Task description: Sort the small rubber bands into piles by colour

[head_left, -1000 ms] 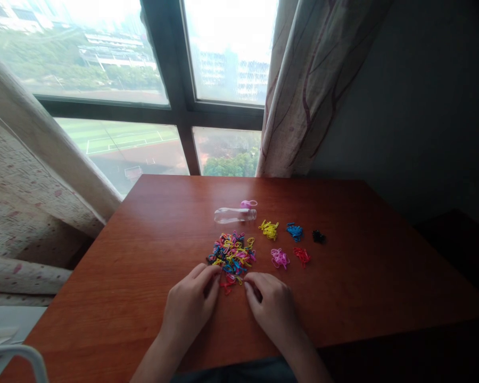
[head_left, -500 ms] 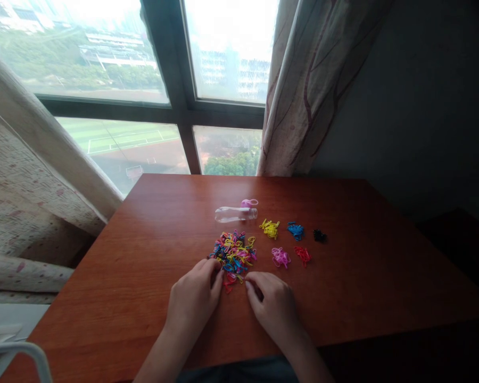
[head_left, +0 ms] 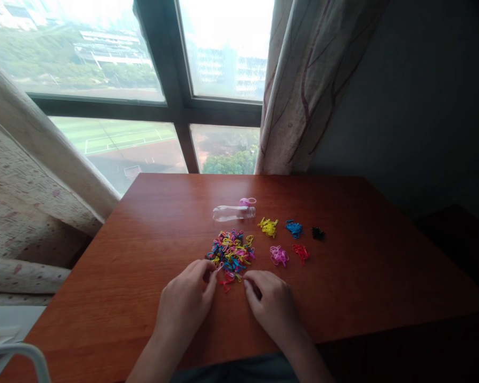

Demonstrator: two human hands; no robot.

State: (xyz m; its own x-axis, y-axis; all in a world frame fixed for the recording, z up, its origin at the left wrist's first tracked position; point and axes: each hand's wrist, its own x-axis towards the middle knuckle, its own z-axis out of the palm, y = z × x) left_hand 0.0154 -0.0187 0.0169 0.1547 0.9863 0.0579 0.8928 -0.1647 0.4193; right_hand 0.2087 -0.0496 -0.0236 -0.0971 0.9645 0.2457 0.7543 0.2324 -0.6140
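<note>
A mixed heap of small coloured rubber bands (head_left: pixel 231 249) lies on the wooden table in front of me. At its near left edge my left hand (head_left: pixel 189 292) is closed in a pinch, with a pale pink rubber band (head_left: pixel 220 266) at the fingertips. On the near right side of the heap, my right hand (head_left: pixel 272 299) has thumb and forefinger pressed together; whatever is between them is too small to make out. A few red rubber bands (head_left: pixel 225 284) lie loose between the two hands.
Right of the heap are sorted piles: yellow bands (head_left: pixel 268 227), blue bands (head_left: pixel 294 229), black bands (head_left: pixel 318 233), pink bands (head_left: pixel 279 255) and red bands (head_left: pixel 301 253). Behind the heap a clear bottle (head_left: pixel 233 213) lies sideways, by a pink looped cap (head_left: pixel 245 202). A window (head_left: pixel 179 109) backs the table (head_left: pixel 143 223).
My left hand has drawn slightly left and away from the heap, and a pale pink band now shows at its fingertips. My right hand stays nearly in place. The view has shifted slightly.
</note>
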